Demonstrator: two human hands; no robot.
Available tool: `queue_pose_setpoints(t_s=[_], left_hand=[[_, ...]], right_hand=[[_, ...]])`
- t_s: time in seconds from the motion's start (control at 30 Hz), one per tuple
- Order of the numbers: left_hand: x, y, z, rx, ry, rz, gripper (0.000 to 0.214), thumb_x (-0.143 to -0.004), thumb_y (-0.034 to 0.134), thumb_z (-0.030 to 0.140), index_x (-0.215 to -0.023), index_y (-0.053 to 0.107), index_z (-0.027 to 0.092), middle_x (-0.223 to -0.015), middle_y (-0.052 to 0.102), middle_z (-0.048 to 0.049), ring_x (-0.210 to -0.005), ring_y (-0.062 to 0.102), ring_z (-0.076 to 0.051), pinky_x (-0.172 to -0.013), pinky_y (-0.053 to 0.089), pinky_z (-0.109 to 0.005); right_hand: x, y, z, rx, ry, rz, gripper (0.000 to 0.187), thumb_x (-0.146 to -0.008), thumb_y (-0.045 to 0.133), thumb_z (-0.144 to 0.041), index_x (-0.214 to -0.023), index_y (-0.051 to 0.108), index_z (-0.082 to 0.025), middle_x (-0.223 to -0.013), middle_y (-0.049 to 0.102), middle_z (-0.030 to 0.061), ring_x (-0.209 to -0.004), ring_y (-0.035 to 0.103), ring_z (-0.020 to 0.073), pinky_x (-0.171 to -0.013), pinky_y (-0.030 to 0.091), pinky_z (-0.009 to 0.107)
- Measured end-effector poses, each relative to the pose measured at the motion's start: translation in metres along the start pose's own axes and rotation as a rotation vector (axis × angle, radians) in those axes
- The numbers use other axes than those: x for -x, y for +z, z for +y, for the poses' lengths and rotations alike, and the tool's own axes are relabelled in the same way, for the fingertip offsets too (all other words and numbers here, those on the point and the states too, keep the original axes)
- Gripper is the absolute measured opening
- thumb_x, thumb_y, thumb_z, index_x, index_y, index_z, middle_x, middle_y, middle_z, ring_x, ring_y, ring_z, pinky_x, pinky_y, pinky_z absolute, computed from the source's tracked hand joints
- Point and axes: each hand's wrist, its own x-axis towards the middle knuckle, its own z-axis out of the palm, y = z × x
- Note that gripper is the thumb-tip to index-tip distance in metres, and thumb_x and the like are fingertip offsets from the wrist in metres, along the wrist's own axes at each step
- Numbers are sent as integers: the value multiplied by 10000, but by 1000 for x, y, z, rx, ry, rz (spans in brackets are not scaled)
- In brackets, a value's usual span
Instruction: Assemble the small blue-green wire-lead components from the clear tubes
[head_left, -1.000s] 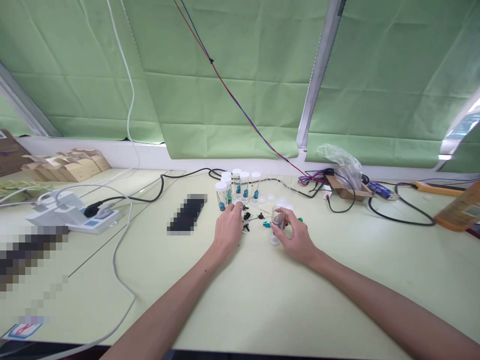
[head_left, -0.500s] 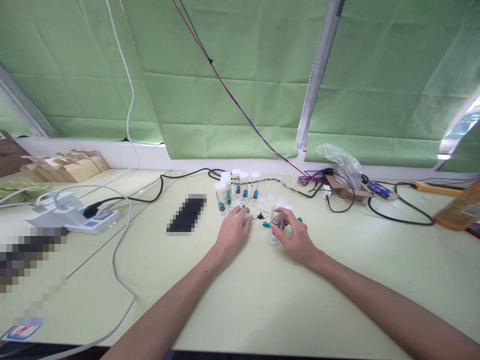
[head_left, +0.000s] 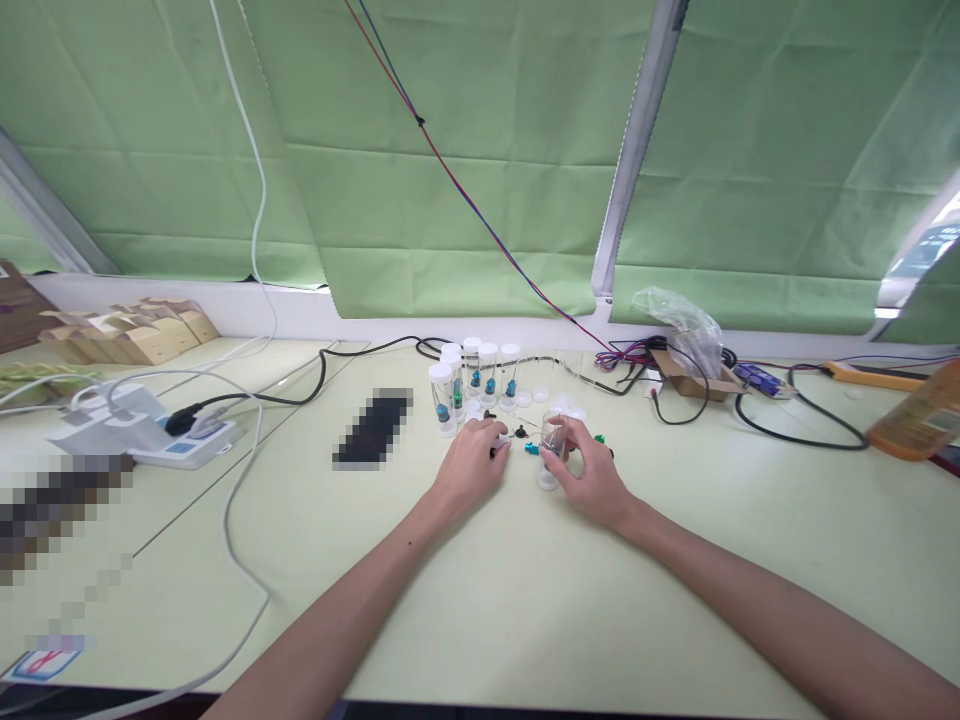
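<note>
My right hand point(head_left: 596, 475) is closed around a small clear plastic tube point(head_left: 553, 432), which stands on the table with thin wire-like pieces inside. My left hand point(head_left: 471, 462) has its fingers curled on a small white cap point(head_left: 503, 440), partly hidden by the fingertips. Between the hands lie a small black part point(head_left: 520, 432) and a teal part point(head_left: 532, 449). A green part point(head_left: 600, 439) shows just behind my right hand. Beyond my left hand, several capped clear tubes point(head_left: 488, 372) stand upright with teal or green parts inside.
Loose white caps point(head_left: 540, 396) lie behind the hands. A blurred-out dark rectangle point(head_left: 373, 430) is to the left, past it a white power strip point(head_left: 187, 445) with cables. At right are a cardboard box point(head_left: 697, 380), coiled wires and an orange bottle point(head_left: 919, 415).
My left hand has shifted slightly to the right with its fingers curling in more around the white cap. My right hand and the tube have stayed in place.
</note>
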Motion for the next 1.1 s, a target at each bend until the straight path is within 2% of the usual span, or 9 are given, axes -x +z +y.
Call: queue_pose_setpoints(t_s=[0.17, 0.3, 0.47, 0.77, 0.97, 1.1], left_hand=[[0, -1, 3, -18, -4, 49, 203, -878, 495, 224, -1023, 630, 180, -1022, 638, -89, -953, 593, -231, -796, 468, -330], [-1, -4, 6, -102, -96, 113, 137, -857, 523, 270, -953, 582, 193, -967, 606, -75, -871, 587, -224, -703, 456, -327], [-1, -4, 5, -209, -166, 46, 86, -833, 549, 277, -829, 559, 192, -884, 607, -85, -858, 580, -251, -668, 431, -335], [1, 0, 4, -190, -106, -37, 196, -901, 473, 246, -816, 638, 181, -915, 608, -100, -903, 566, -249, -734, 436, -344], [2, 4, 0, -189, -49, -45, 179, -889, 492, 223, -826, 648, 165, -923, 600, -108, -904, 550, -253, -781, 434, -355], [1, 3, 0, -178, -48, -56, 173, -870, 482, 148, -818, 647, 162, -915, 594, -110, -887, 540, -248, -784, 434, -359]], right_hand=[[0, 0, 0, 2, 6, 5, 334, -920, 546, -331, -1222, 462, -218, -857, 605, 21, -700, 539, 152, -715, 484, 295], [0, 0, 0, 2, 5, 1, 335, -919, 549, -329, -1222, 462, -217, -852, 602, 22, -693, 537, 151, -709, 488, 296], [0, -1, 0, -2, 6, -6, 330, -922, 543, -329, -1221, 458, -218, -865, 606, 28, -696, 539, 153, -716, 492, 303], [0, 0, 0, 4, 7, -2, 329, -922, 536, -338, -1220, 460, -220, -849, 602, 23, -687, 545, 156, -715, 490, 305], [0, 0, 0, -1, 11, -7, 333, -922, 540, -342, -1219, 459, -215, -845, 596, 21, -685, 543, 153, -716, 490, 300], [0, -1, 0, -2, 13, -13, 332, -923, 540, -338, -1221, 460, -214, -853, 592, 24, -694, 542, 153, -721, 490, 300]])
